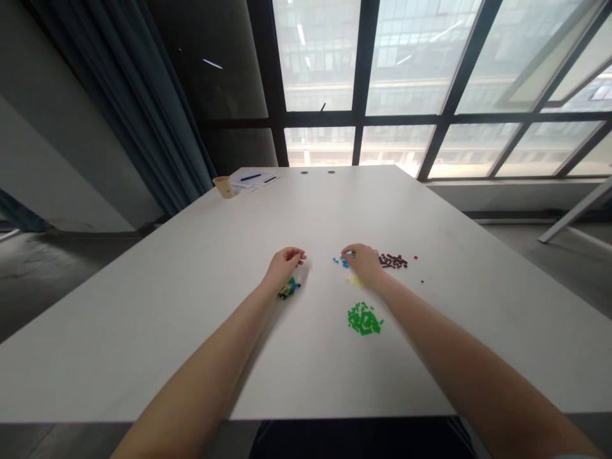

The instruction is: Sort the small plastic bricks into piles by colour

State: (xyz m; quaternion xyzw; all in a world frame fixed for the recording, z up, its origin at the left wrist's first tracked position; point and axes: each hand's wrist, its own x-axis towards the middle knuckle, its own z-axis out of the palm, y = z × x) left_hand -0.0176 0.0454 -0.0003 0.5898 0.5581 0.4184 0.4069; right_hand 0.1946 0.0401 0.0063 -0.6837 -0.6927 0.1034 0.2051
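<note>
My left hand (285, 262) hovers over the table with thumb and fingertips pinched together; whatever is between them is too small to make out. Just below it lies a mixed heap of small coloured building bricks (289, 290), partly behind the wrist. My right hand (362, 258) reaches down at the small blue bricks (345, 262), its fingers closed and partly covering them. Any piece in its fingertips is hidden. Pale yellow bricks (355, 280) lie beneath the right wrist. Brown bricks (393, 261) spread to the right of this hand, and a green brick pile (364, 319) sits nearer to me.
A single red piece (415, 257) and a tiny dark piece (422, 281) lie at the right on the white table (167, 331). Far left stand a paper cup (224, 187) and papers with a blue pen (251, 177). Windows rise beyond the far edge.
</note>
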